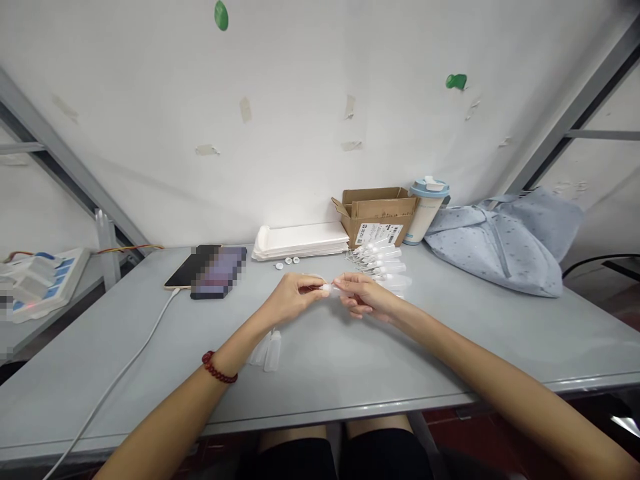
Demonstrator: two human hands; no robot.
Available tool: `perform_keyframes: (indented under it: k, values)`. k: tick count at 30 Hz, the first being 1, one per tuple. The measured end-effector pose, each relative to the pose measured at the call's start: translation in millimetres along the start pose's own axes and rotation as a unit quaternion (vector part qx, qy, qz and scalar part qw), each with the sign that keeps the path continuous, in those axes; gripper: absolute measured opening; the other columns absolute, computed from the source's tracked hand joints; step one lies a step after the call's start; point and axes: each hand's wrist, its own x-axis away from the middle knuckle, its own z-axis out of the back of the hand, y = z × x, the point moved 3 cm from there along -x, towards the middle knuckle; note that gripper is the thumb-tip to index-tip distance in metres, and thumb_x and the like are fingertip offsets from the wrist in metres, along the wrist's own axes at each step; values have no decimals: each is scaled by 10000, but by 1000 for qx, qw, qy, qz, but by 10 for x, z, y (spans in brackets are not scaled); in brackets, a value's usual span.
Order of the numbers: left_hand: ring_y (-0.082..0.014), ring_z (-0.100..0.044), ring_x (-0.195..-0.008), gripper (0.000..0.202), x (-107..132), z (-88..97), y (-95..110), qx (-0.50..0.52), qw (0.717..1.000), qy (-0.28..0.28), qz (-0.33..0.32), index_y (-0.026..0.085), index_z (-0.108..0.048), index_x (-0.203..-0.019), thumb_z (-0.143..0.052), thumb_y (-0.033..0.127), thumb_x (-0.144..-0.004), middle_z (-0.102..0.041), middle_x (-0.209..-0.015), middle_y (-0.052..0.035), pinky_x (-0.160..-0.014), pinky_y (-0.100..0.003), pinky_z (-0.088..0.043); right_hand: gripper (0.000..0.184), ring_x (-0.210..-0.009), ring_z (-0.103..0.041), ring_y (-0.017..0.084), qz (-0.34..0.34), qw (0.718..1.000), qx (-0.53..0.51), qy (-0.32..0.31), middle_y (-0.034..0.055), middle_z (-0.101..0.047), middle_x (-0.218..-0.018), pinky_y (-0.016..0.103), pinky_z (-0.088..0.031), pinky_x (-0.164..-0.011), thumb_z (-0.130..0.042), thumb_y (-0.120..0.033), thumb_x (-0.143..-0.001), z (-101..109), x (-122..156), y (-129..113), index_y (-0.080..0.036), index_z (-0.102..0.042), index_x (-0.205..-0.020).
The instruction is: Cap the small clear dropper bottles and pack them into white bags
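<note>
Both hands meet above the middle of the grey table [450, 347]. My left hand [295, 297] pinches the white cap end of a small clear plastic bottle [334, 289]. My right hand [363, 295] grips the body of the same bottle, fingers curled round it. A row of several similar small bottles [383, 261] lies just behind my right hand. Two more clear bottles [267, 350] lie on the table under my left forearm. A red bead bracelet [217, 369] is on my left wrist.
A stack of white pouches [300, 240], three small white caps [287, 262], an open cardboard box [379, 215], a lidded cup [426, 210] and a pale blue bag [500, 243] sit at the back. Two phones [207, 270] with a white cable [125, 373] lie left. A power strip [35, 280] is far left.
</note>
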Motion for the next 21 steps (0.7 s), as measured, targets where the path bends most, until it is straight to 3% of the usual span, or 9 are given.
perform_keyframes:
  k: [3,8,15,21]
  values:
    - [-136,-538,-684,334,-10,-11,-19,44,998,-27,37,143,-640,-760,-534,456,-806,-623,-791,-36,-619,-237,-439,353,-335,-250,17,32,999,29,2,-110,-406,-490,194,-289,-412,-614,-487,-771,-14,6,-26,-203,-406,-755]
    - [-116,-546,-568,449,-11,-46,-66,80,990,-66,92,127,-595,-711,-471,546,-819,-601,-703,-41,-557,-248,-458,345,-446,-363,69,108,981,159,17,-85,-428,-528,206,-293,-452,-574,-521,-788,-44,14,-53,-206,-456,-862]
    - [-97,-483,-520,404,-15,-25,-61,95,991,-26,90,136,-582,-669,-540,522,-780,-507,-583,9,-508,-228,-424,285,-629,-474,130,238,881,390,127,17,-581,-751,248,-334,-548,-527,-471,-838,-11,6,-76,-189,-532,-874]
    - [-117,-501,-551,434,-34,7,-95,125,988,-9,94,135,-567,-613,-558,541,-766,-524,-575,-11,-531,-244,-424,259,-669,-518,172,313,830,437,151,67,-615,-785,293,-380,-612,-468,-402,-879,6,23,-117,-189,-602,-940]
